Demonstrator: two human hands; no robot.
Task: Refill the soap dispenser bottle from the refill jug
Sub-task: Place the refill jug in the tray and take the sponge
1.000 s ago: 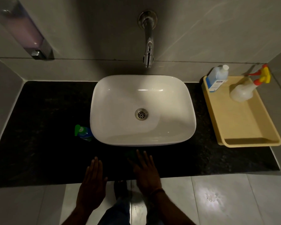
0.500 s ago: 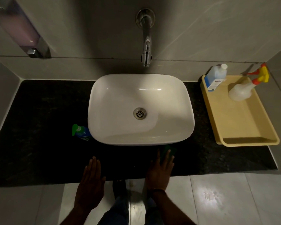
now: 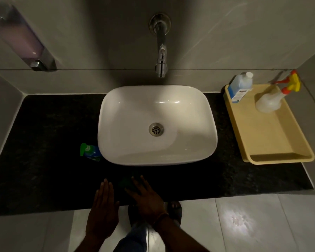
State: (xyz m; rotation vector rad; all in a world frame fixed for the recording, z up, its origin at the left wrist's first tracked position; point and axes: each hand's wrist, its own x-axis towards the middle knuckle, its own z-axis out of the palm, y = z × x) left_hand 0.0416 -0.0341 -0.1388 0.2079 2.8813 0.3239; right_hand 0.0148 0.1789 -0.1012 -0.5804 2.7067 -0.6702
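Nearest us, left hand point(image 3: 103, 206) and right hand point(image 3: 145, 199) sit side by side over the near edge of the black bench point(image 3: 53, 142), palms down. Each grip is flat open w/ fingers straight, nothing held. We can't tell if they touch the bench. Further in, the soap dispenser bottle point(image 3: 90, 152) (blue, green pump) stands on the bench just beside the white basin point(image 3: 156, 106), at its front-left corner, partly hidden by the rim. Right of the basin we see a beige tray point(image 3: 276, 157). The refill jug point(image 3: 241, 88) (blue, white cap) stands in the tray's far-left corner, w/ a spray bottle point(image 3: 267, 103) near it. Tap point(image 3: 161, 51) on the back wall.
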